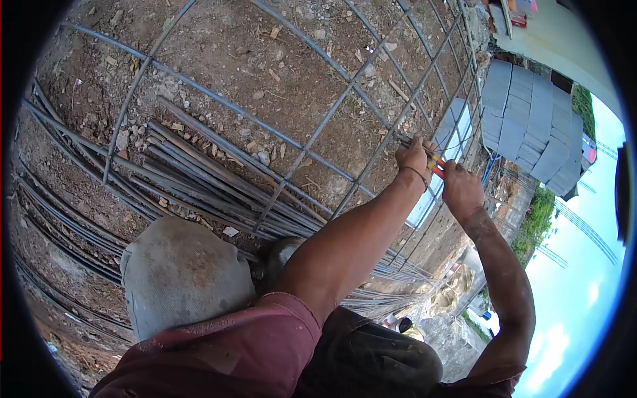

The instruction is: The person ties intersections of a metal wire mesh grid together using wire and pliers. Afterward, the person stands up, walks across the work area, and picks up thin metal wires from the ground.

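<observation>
Fingers (453,168) of the right hand (463,190) are wrapped round the red-and-yellow handles of a hand tool (436,167) in the head view. The left hand (413,158) sits just beside it, on the far side, its fingers curled in at the tool's head; what they pinch is hidden, so I cannot tell. The tool is right of centre, against the steel bar grid (306,150), while loose bars (202,171) lie on the dirt ground (252,60) to the left. Judging from this hold, good handling calls for a firm squeeze well back on the handles, with the tool's head square to the bar and the wrist straight. The left fingertips should steady the work yet keep clear of the biting end, since the two hands are so close together.
</observation>
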### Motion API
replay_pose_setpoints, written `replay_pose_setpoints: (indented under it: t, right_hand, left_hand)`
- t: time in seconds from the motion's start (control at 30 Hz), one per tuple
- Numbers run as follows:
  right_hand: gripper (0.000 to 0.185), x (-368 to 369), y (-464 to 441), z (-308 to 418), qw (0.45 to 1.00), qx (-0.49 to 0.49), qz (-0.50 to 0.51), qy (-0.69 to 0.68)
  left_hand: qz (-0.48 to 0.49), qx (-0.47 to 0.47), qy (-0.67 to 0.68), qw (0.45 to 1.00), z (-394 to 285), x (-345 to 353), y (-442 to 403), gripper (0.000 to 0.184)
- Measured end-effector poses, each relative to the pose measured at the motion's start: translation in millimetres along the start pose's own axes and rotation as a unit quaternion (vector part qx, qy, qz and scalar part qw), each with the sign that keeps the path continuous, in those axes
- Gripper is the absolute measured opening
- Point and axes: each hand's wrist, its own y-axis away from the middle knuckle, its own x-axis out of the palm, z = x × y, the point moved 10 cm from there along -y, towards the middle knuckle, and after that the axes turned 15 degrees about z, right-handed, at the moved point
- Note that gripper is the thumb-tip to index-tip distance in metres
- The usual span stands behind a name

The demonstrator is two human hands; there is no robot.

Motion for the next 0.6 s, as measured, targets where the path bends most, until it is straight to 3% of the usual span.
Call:
replay_pose_setpoints:
  t: [0.03,0.07,0.1,0.17,0.23,0.27,0.3,0.33,0.37,0.4,0.43,0.5,0.53,0.57,0.6]
  right_hand:
    - [0.019,-2.3,-3.4,-6.2,1.0,-0.001,0.002,-0.002]
    - [0.022,23.2,-9.8,-20.0,0.912,0.047,0.237,-0.333]
    - [0.026,46.5,12.4,2.5,0.665,0.089,0.426,-0.607]
    - [0.027,36.9,16.1,1.4,0.675,0.09,0.414,-0.604]
    - [0.028,25.3,10.3,6.6,0.694,0.077,0.402,-0.593]
    - [0.033,14.9,9.5,5.3,0.771,0.085,0.4,-0.488]
    - [0.033,22.2,15.3,15.3,0.77,0.085,0.403,-0.486]
    - [0.037,-21.5,0.1,8.7,0.973,0.047,0.142,-0.177]
    - [0.043,-67.2,18.0,41.5,0.975,0.0,-0.147,0.169]
    - [0.048,-53.1,12.5,34.2,0.98,0.04,-0.084,0.178]
    - [0.048,-43.3,10.2,31.1,0.98,0.036,-0.083,0.177]
    - [0.041,-20.0,-14.1,11.1,0.998,0.041,0.041,-0.009]
    - [0.026,-5.9,-17.3,-0.3,0.988,0.035,0.118,-0.091]
    - [0.015,19.0,-25.1,-4.4,0.982,-0.093,0.08,-0.144]
    - [0.014,49.6,-23.8,-9.6,0.83,0.004,0.355,-0.43]
  left_hand:
    - [-0.003,0.0,-0.001,1.0,-2.3,-6.8,2.6,0.032]
    - [0.011,-0.03,-0.1,0.995,-16.8,1.6,17.6,0.033]
    - [0.029,-0.061,-0.197,0.978,-20.2,5.2,23.5,0.035]
    - [0.038,-0.054,-0.152,0.986,-17.0,11.3,22.2,0.038]
    - [-0.014,-0.021,-0.171,0.985,-14.6,-6.2,0.7,0.04]
    - [-0.065,-0.016,-0.19,0.979,-19.2,-6.9,5.2,0.042]
    - [-0.067,-0.017,-0.189,0.98,-14.7,-3.6,1.8,0.042]
    - [-0.089,-0.026,-0.144,0.985,-7.1,-2.0,-2.6,0.041]
    - [-0.111,-0.036,-0.101,0.988,-3.1,-0.5,-1.5,0.041]
    - [-0.117,-0.041,-0.076,0.989,-1.4,1.7,0.3,0.038]
    - [-0.121,-0.039,-0.075,0.989,-4.3,-1.4,6.6,0.038]
    - [-0.114,-0.048,-0.152,0.981,-13.3,2.2,7.7,0.039]
    - [-0.113,-0.048,-0.215,0.969,-17.5,0.1,11.2,0.046]
    - [-0.117,-0.051,-0.22,0.967,-15.8,-0.8,17.6,0.046]
    - [-0.171,-0.002,-0.304,0.937,-29.4,-2.9,27.8,0.049]
